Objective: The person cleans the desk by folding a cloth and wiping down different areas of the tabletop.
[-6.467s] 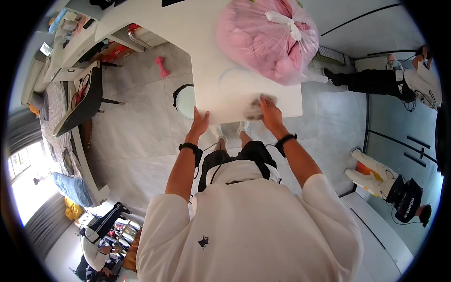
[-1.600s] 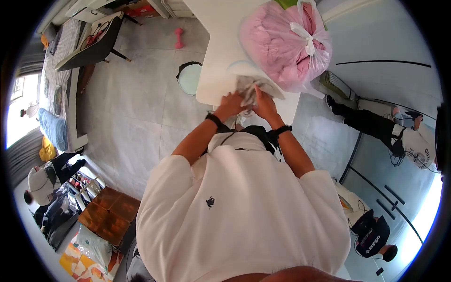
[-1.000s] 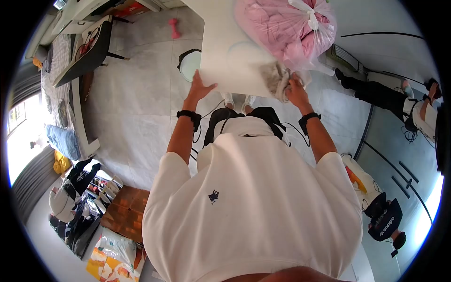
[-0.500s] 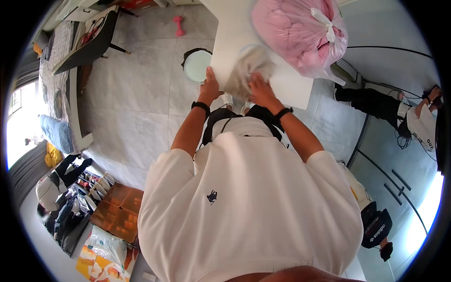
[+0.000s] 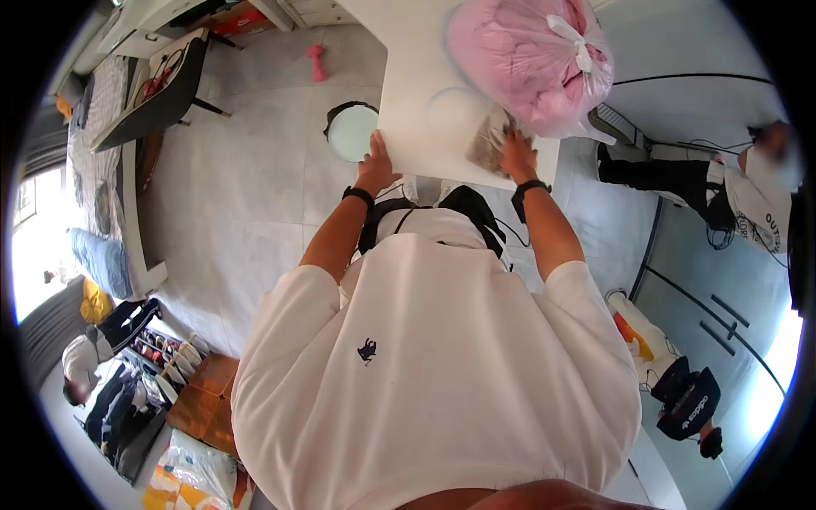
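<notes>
Cloth point(image 5: 485, 151) under right hand point(image 5: 518, 155), can't tell if gripped; left hand point(image 5: 375, 168) apart, fingers loose, probably bracing the table point(image 5: 425, 140) near left.

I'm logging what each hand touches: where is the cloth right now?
In the head view, the cloth lies right of centre on the white table, under the right hand, on the wearer's side of the pink-filled bag.

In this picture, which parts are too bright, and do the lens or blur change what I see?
Head view: the window is washed out to white, with more glare at the right edge; head view: the corners are black, and lines seem to bend near the rim; head view: the cloth under the right hand looks slightly soft.
</notes>
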Action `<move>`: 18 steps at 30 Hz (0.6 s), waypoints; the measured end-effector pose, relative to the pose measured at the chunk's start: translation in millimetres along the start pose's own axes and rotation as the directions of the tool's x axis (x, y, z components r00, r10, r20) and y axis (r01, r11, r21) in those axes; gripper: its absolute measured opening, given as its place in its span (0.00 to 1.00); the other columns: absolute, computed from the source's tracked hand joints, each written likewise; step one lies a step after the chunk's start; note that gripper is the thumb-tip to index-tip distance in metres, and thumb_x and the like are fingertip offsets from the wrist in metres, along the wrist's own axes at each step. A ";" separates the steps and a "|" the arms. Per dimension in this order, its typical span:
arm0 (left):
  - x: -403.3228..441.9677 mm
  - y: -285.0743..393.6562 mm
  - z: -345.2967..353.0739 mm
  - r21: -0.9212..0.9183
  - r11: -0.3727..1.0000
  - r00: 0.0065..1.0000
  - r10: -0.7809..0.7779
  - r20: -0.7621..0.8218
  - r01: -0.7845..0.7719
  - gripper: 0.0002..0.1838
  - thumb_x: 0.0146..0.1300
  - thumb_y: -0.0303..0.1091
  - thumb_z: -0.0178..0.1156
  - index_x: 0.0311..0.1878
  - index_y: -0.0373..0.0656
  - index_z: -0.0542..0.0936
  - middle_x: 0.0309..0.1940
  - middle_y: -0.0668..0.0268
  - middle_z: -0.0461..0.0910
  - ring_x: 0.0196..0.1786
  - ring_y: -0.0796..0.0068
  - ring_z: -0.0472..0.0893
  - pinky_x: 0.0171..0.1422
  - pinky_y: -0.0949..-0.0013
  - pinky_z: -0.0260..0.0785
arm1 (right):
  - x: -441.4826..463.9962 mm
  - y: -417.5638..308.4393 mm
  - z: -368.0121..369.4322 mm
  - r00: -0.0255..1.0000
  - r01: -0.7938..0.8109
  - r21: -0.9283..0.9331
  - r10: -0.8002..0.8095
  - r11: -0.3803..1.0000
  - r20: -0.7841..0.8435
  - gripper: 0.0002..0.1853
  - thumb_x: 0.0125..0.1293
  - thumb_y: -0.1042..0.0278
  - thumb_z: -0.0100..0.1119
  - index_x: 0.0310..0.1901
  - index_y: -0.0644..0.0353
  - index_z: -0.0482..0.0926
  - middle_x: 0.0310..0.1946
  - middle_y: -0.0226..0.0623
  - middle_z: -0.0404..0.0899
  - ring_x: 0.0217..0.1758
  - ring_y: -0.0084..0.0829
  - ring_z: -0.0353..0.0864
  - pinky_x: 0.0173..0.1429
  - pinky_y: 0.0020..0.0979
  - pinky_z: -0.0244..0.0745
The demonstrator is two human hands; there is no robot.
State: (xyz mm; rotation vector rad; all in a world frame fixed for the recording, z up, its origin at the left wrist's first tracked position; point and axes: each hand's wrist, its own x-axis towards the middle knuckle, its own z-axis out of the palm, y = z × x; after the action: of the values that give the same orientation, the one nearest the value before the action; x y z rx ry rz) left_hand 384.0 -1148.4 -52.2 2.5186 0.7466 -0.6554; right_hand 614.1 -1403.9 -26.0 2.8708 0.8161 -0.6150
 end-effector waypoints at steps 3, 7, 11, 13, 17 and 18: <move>-0.4 1.2 -1.3 0.006 1.000 1.000 -0.007 0.023 0.007 0.71 0.48 0.52 0.74 0.74 0.33 0.27 0.77 0.48 0.37 0.58 0.43 0.76 0.58 0.51 0.74 | -26.4 24.0 1.4 0.982 -0.169 -0.058 0.173 0.984 0.072 0.47 0.59 0.66 0.61 0.76 0.58 0.44 0.71 0.41 0.59 0.69 0.52 0.65 0.65 0.55 0.67; 1.4 1.2 3.4 0.023 1.000 1.000 -0.008 -0.001 0.008 0.71 0.48 0.52 0.74 0.74 0.33 0.27 0.76 0.48 0.39 0.58 0.43 0.76 0.57 0.51 0.74 | -31.7 7.5 5.4 0.962 -0.250 0.063 0.240 0.966 0.132 0.45 0.61 0.65 0.57 0.76 0.60 0.44 0.73 0.39 0.58 0.70 0.52 0.64 0.64 0.56 0.68; 1.5 2.7 3.9 0.053 0.998 1.000 -0.018 -0.018 0.019 0.71 0.48 0.52 0.74 0.74 0.33 0.27 0.75 0.47 0.42 0.57 0.43 0.76 0.56 0.51 0.74 | -10.6 -31.0 11.7 1.000 -0.014 0.074 0.012 0.997 0.022 0.42 0.57 0.66 0.58 0.74 0.53 0.53 0.72 0.40 0.59 0.67 0.53 0.67 0.62 0.57 0.69; -1.3 2.0 4.2 0.048 0.999 0.999 -0.018 -0.029 0.020 0.71 0.47 0.51 0.75 0.74 0.33 0.27 0.75 0.47 0.43 0.57 0.43 0.76 0.56 0.51 0.74 | 4.6 -63.9 8.7 0.995 0.097 0.129 -0.092 0.987 -0.045 0.41 0.54 0.68 0.60 0.72 0.48 0.58 0.68 0.44 0.64 0.63 0.55 0.70 0.60 0.57 0.71; 3.2 0.0 6.0 0.037 0.999 0.999 -0.032 -0.034 0.033 0.72 0.46 0.50 0.75 0.74 0.34 0.27 0.75 0.48 0.45 0.57 0.43 0.76 0.55 0.50 0.75 | 20.0 -137.2 -17.7 0.933 0.358 0.016 -0.358 0.934 0.024 0.35 0.58 0.59 0.62 0.68 0.51 0.65 0.61 0.39 0.72 0.63 0.50 0.71 0.59 0.55 0.70; 4.3 1.0 3.6 -0.010 0.999 0.999 -0.049 -0.009 0.049 0.72 0.46 0.50 0.76 0.74 0.35 0.26 0.75 0.49 0.45 0.58 0.42 0.76 0.56 0.49 0.74 | 19.5 -139.9 -13.1 0.930 0.365 -0.055 -0.367 0.930 -0.032 0.36 0.58 0.58 0.62 0.69 0.52 0.64 0.59 0.40 0.73 0.62 0.49 0.72 0.59 0.55 0.70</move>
State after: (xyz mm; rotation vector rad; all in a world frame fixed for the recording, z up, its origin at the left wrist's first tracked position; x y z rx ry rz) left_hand 386.7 -1149.4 -57.1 2.5032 0.8158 -0.6552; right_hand 560.7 -1272.7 -19.3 2.7125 1.3718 -0.5584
